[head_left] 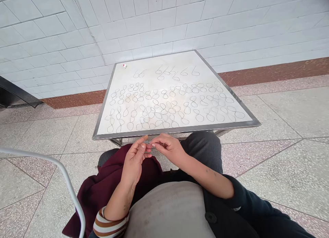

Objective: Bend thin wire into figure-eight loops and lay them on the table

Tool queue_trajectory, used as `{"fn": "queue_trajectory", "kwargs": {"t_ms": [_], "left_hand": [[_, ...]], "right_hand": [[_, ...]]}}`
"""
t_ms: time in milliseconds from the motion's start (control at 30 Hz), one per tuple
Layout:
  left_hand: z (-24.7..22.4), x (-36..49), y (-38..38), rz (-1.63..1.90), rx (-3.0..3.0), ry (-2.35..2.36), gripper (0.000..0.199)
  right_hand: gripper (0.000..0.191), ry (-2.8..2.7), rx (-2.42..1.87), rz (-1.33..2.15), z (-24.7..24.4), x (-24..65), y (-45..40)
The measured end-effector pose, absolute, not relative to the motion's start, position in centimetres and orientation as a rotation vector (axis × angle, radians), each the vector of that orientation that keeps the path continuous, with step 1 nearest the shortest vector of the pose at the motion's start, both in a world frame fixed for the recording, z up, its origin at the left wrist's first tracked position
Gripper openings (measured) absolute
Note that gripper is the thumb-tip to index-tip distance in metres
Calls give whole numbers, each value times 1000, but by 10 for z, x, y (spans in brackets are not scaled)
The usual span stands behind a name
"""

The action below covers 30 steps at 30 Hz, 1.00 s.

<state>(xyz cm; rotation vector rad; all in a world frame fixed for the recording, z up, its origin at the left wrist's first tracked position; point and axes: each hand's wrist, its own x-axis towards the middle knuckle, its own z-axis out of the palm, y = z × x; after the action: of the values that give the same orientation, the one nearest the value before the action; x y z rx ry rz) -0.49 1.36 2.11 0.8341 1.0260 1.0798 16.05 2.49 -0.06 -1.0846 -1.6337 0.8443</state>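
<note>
White worktop [180, 59] carries thin dark loops [155, 109] in loose rows, likely for separation; left hand [136, 154] and right hand [169, 147] converge at the fingertips, apparently for precision; whether either grips anything cannot be told.

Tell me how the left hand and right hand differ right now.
The left hand points mostly toward the white-topped table; the right hand points leftward. The left hand's fingers are partly spread; the right hand's thumb and index finger are drawn together. Both are bare, fingertips close together by the near edge; anything held is too small to make out.
</note>
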Motion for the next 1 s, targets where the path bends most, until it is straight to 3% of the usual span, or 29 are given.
{"fn": "queue_trajectory", "kwargs": {"t_ms": [467, 1000], "left_hand": [[15, 8, 9, 1148, 859, 1013, 59], [9, 12, 4, 1366, 822, 1047, 42]], "right_hand": [[10, -1468, -1137, 901, -7, 155, 21], [12, -1420, -1106, 1022, -11, 149, 16]]}}
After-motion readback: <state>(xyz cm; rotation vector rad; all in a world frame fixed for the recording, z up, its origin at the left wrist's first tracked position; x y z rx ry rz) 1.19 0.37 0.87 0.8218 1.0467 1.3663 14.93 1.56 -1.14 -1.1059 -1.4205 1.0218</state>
